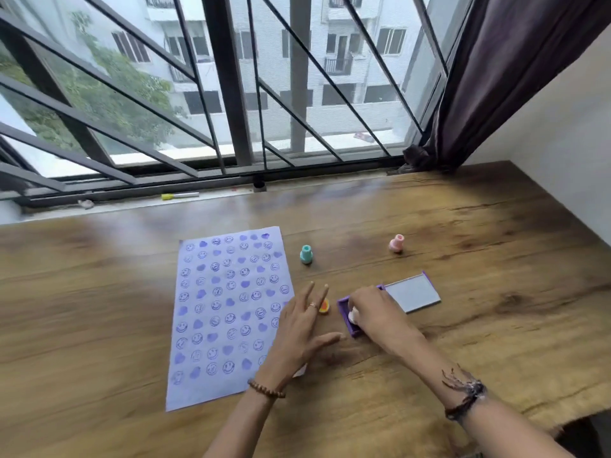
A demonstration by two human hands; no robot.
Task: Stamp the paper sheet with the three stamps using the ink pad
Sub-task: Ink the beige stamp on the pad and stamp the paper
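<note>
Our wooden surface [429, 226] carries the paper sheet [228, 312], covered in purple faces and hearts; our left hand [302, 328] rests spread and empty on its right edge; our right hand [375, 314] grips a white stamp [353, 315] over the purple ink pad [351, 320], lid [411, 292] open; an orange stamp [324, 306] lies between our hands; teal stamp [306, 254] and pink stamp [396, 243] stand well apart beyond.

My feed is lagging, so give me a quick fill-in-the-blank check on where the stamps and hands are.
1. The right hand presses a white stamp into the ___ ink pad.
2. The teal stamp stands closer to the paper than the ___ stamp.
3. The left hand rests partly on the ___.

Missing words: purple; pink; paper
</note>
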